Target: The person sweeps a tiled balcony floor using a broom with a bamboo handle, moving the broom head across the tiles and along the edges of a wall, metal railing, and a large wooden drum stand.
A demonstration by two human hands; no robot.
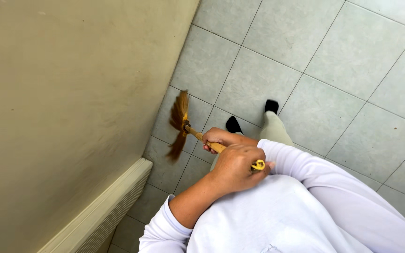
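Note:
Both of my hands hold a short broom with a wooden handle [196, 134] and a brown bristle head [179, 122]. The bristles are down near the grey tiled floor, close to the foot of the wall. My left hand [234, 169] is wrapped around the top end of the handle, where a yellow loop [258, 165] sticks out. Lower on the handle, nearer the bristles, my right hand [219, 137] grips it. I wear a white long-sleeved top, with the left sleeve pushed up.
A beige wall [62, 103] fills the left side, with a cream ribbed moulding [106, 206] along its base. Pale grey floor tiles [333, 61] stretch to the right. My two feet in black footwear [233, 124] [271, 106] stand just behind the broom.

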